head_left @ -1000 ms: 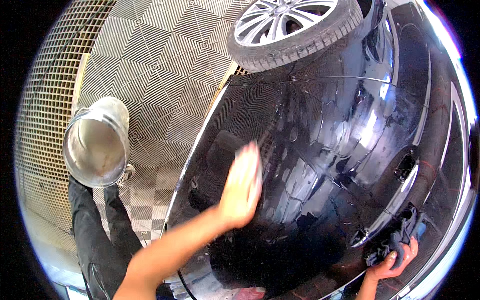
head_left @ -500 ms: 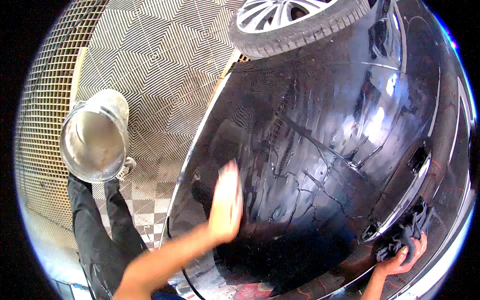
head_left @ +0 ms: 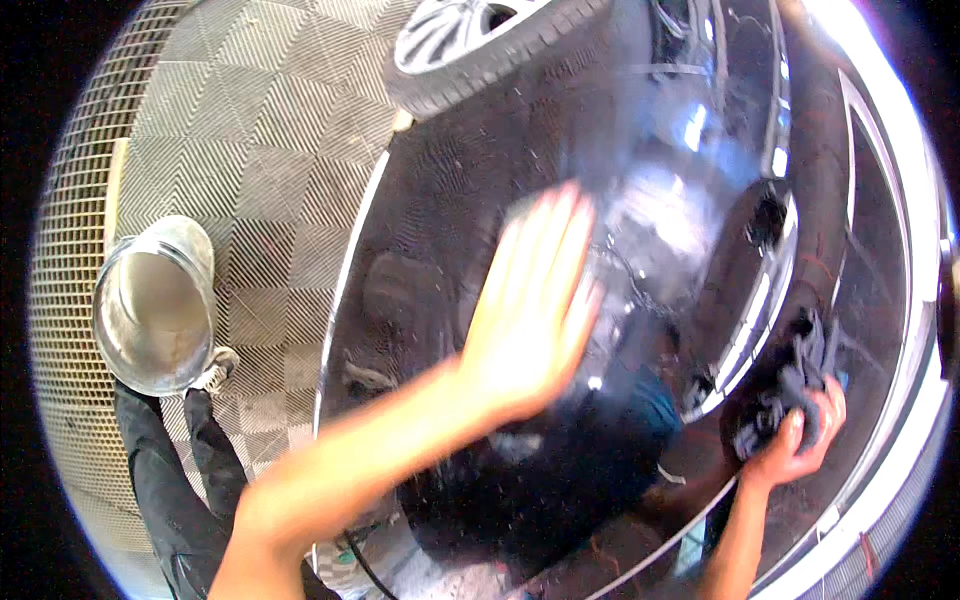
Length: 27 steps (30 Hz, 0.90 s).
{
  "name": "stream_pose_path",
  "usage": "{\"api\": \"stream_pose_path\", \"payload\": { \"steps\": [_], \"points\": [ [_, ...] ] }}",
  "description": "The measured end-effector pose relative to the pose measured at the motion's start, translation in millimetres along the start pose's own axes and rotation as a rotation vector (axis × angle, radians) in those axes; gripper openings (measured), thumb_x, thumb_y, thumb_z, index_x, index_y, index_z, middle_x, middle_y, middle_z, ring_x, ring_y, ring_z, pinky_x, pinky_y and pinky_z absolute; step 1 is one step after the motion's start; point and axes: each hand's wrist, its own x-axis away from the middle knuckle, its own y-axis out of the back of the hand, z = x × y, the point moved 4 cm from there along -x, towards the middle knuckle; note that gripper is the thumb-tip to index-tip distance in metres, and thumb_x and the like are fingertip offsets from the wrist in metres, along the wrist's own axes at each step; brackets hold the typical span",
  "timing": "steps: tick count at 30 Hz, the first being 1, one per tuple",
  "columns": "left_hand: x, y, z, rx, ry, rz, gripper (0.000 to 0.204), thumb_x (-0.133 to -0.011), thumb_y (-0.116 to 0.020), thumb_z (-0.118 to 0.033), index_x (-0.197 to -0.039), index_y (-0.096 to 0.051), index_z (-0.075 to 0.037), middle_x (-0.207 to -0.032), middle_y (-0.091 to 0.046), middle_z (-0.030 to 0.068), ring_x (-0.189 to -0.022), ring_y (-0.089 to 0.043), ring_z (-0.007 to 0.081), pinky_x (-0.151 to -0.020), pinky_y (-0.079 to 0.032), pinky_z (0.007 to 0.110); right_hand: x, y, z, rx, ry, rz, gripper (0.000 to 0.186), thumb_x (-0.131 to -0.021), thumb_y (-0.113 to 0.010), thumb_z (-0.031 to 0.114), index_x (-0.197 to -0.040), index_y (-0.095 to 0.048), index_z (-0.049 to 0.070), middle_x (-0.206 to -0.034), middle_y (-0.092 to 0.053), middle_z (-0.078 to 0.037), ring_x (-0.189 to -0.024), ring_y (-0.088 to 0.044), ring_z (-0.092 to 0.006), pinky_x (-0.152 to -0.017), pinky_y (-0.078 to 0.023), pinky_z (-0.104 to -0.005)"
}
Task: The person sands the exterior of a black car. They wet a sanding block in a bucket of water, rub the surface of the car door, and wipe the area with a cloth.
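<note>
A glossy black car door (head_left: 420,290) fills the middle, with a chrome-edged handle (head_left: 745,360) at its right. My left hand (head_left: 535,300) lies flat on the door panel, fingers stretched out and slightly blurred. I cannot see whether anything is under its palm. To the right, beyond the handle, my right hand (head_left: 800,440) grips a crumpled dark cloth (head_left: 785,405) against the bodywork near the window edge. Light reflections and a few specks show on the paint around my left hand.
A grey bucket (head_left: 102,315) stands at the left, beside a legs-and-shoe area in dark trousers (head_left: 150,480). The floor has patterned tiles (head_left: 265,190) and a yellowish grating (head_left: 85,240). A wheel with silver spokes (head_left: 455,35) is at the top.
My left hand has moved up and to the right across the panel. The view has shifted, and most of the dark branching streaks on the paint no longer show. The right hand still grips the cloth.
</note>
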Motion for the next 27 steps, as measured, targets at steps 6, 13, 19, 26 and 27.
{"api": "stream_pose_path", "payload": {
  "steps": [6, 13, 19, 26, 27],
  "points": [
    [162, -5, -119, -0.048, 0.051, 0.719, 0.074, -0.086, -0.064, -0.032, -0.151, -0.050, 0.000, -0.164, -0.040, 0.0238, -0.155, -0.033, 0.0377, -0.126, -0.021, 0.059, 22, 20, 24, -0.041, -0.023, 0.059, 0.028, -0.083, -0.069, 0.024, -0.096, -0.067, -0.001, -0.119, -0.067, -0.023, -0.116, -0.060, -0.0414, -0.107, -0.042, -0.0538],
    [66, -21, -128, -0.057, -0.095, 0.371, 0.081, -0.087, -0.065, -0.027, -0.157, -0.038, 0.005, -0.165, -0.037, 0.0260, -0.155, -0.032, 0.0419, -0.126, -0.019, 0.059, 9, 16, 33, -0.096, -0.017, -0.061, 0.026, -0.079, -0.068, 0.021, -0.096, -0.066, 0.001, -0.113, -0.067, -0.021, -0.112, -0.060, -0.0430, -0.104, -0.044, -0.0551],
    [157, -16, -195, -0.067, -0.257, 0.615, 0.073, -0.086, -0.069, -0.032, -0.147, -0.052, 0.005, -0.161, -0.044, 0.0233, -0.153, -0.037, 0.0394, -0.125, -0.024, 0.058, 7, 31, 11, -0.291, -0.255, -0.268, 0.024, -0.084, -0.062, 0.020, -0.095, -0.061, -0.002, -0.107, -0.063, -0.024, -0.105, -0.060, -0.0417, -0.099, -0.046, -0.0528],
    [-74, -106, -235, -0.264, -0.419, 0.239, 0.077, -0.090, -0.064, -0.026, -0.157, -0.042, 0.004, -0.169, -0.033, 0.0210, -0.159, -0.025, 0.0324, -0.131, -0.015, 0.050, 10, 17, -17, -0.486, -0.405, -0.548, 0.028, -0.089, -0.060, 0.019, -0.104, -0.059, -0.004, -0.114, -0.061, -0.025, -0.107, -0.059, -0.0409, -0.097, -0.046, -0.0509],
    [-56, -105, -239, -0.475, -0.402, 0.382, 0.078, -0.088, -0.066, -0.027, -0.155, -0.043, 0.006, -0.167, -0.036, 0.0224, -0.158, -0.029, 0.0352, -0.130, -0.017, 0.050, 15, 9, -24, -0.461, -0.417, -0.538, 0.026, -0.088, -0.060, 0.017, -0.105, -0.059, -0.003, -0.112, -0.061, -0.025, -0.105, -0.059, -0.0418, -0.096, -0.046, -0.0512]
  ]
}}
